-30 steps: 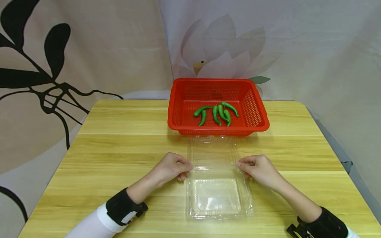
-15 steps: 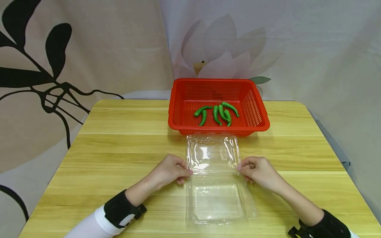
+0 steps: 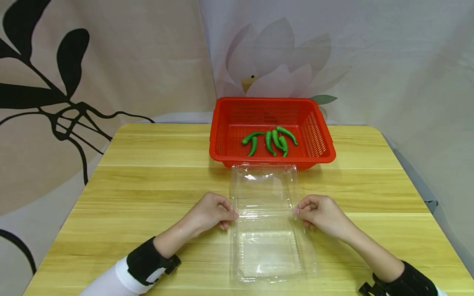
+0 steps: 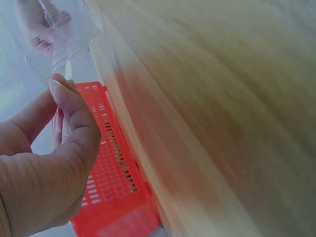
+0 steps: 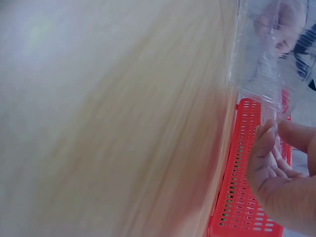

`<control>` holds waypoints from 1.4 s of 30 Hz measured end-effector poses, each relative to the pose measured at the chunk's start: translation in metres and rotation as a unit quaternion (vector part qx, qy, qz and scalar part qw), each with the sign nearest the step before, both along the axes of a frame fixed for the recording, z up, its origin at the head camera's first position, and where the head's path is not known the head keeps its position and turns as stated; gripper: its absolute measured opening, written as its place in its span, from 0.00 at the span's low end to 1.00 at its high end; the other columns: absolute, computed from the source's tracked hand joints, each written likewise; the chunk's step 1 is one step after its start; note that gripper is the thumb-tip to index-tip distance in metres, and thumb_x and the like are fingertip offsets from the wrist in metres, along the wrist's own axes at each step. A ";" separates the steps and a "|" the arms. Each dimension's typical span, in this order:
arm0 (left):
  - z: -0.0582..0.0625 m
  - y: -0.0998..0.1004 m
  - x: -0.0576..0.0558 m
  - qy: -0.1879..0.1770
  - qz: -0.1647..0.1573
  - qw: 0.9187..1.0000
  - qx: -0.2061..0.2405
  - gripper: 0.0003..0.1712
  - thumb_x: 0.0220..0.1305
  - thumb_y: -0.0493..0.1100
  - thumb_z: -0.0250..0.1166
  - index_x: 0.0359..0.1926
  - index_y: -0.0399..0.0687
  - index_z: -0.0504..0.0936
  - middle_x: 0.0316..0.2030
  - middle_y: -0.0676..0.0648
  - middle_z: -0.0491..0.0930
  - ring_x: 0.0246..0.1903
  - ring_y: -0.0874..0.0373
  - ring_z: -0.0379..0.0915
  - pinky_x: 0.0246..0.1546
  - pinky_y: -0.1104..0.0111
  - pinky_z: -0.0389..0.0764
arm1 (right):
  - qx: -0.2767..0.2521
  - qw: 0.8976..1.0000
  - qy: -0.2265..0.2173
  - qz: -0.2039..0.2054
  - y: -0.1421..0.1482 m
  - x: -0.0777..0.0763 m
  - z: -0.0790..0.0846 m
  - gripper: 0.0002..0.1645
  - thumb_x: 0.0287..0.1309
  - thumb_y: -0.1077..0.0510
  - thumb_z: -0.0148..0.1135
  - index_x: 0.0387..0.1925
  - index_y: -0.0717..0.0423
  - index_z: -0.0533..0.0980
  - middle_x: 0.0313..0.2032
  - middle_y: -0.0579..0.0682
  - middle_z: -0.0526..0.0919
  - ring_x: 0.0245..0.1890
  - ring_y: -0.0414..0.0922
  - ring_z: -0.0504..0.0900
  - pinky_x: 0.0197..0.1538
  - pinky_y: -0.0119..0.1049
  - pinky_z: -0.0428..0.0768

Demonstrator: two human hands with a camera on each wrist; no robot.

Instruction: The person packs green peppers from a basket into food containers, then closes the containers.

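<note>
A clear plastic clamshell box (image 3: pixel 270 250) lies unfolded on the table, its lid (image 3: pixel 263 190) laid back toward the red basket. My left hand (image 3: pixel 212 211) pinches the box's left edge near the hinge between thumb and forefinger. On the opposite side, my right hand (image 3: pixel 321 211) pinches the right edge at the same height. Both wrist views show thumb and fingertips meeting at the thin plastic, with the left hand (image 4: pixel 64 123) and the right hand (image 5: pixel 281 163) each seen close up. Nothing lies inside the box.
A red perforated basket (image 3: pixel 272 164) stands at the back of the wooden table (image 3: pixel 155 181), just beyond the lid. Several green chili peppers (image 3: pixel 275 139) lie in it. A printed cloth (image 3: pixel 163 61) hangs behind the table.
The lid has tilted and shifted, its far edge now overlapping the basket's front in view. The box and both hands have moved slightly toward me, the grip unchanged.
</note>
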State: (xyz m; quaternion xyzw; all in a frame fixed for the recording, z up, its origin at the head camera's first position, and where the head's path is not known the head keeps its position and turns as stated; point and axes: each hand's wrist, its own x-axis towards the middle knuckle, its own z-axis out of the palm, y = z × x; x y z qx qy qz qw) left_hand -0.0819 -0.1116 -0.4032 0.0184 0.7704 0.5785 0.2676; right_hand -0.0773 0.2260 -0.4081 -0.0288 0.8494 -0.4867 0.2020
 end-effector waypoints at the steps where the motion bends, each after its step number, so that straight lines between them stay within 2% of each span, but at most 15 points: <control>1: 0.000 0.000 0.001 0.001 0.001 1.000 0.002 0.08 0.64 0.32 0.74 0.31 0.35 0.83 0.30 0.41 0.88 0.20 0.58 0.78 0.26 0.66 0.85 | -0.001 1.000 0.000 0.001 0.000 0.000 0.000 0.14 0.65 0.54 0.73 0.38 0.61 0.80 0.24 0.53 0.82 0.24 0.45 0.79 0.25 0.33 0.80; 9: 0.002 0.001 0.005 0.012 -0.005 1.000 -0.001 0.08 0.65 0.32 0.73 0.30 0.36 0.83 0.31 0.42 0.88 0.21 0.58 0.78 0.27 0.65 0.86 | 0.004 1.000 0.000 0.004 -0.002 0.002 0.004 0.13 0.66 0.55 0.73 0.39 0.62 0.80 0.24 0.52 0.82 0.24 0.46 0.79 0.25 0.35 0.81; 23: 0.007 -0.005 0.009 0.010 -0.013 1.000 0.016 0.07 0.65 0.31 0.73 0.32 0.34 0.82 0.30 0.43 0.88 0.22 0.57 0.79 0.27 0.66 0.85 | 0.002 0.999 -0.004 0.032 -0.002 0.008 0.009 0.14 0.65 0.52 0.73 0.36 0.59 0.80 0.22 0.54 0.80 0.21 0.47 0.78 0.21 0.30 0.72; 29: 0.006 -0.004 0.006 0.005 0.004 1.000 0.028 0.07 0.66 0.30 0.71 0.31 0.34 0.82 0.31 0.39 0.88 0.22 0.58 0.78 0.27 0.68 0.84 | 0.000 0.999 0.016 0.037 -0.002 0.006 0.010 0.13 0.65 0.55 0.73 0.35 0.60 0.79 0.24 0.56 0.82 0.22 0.47 0.79 0.22 0.31 0.76; 36: 0.003 0.000 -0.003 0.019 0.036 0.999 0.030 0.05 0.65 0.30 0.73 0.34 0.33 0.83 0.26 0.44 0.85 0.24 0.57 0.78 0.30 0.68 0.84 | 0.013 0.999 0.035 0.010 -0.004 -0.004 0.007 0.11 0.65 0.57 0.72 0.36 0.61 0.79 0.24 0.54 0.83 0.23 0.47 0.80 0.24 0.32 0.79; 42: 0.002 0.005 -0.011 0.013 0.056 0.998 0.041 0.08 0.64 0.31 0.74 0.39 0.32 0.82 0.29 0.38 0.86 0.26 0.57 0.79 0.32 0.66 0.86 | 0.015 0.999 0.045 -0.001 -0.006 -0.011 0.004 0.11 0.66 0.57 0.72 0.37 0.61 0.80 0.24 0.53 0.82 0.23 0.49 0.81 0.25 0.34 0.80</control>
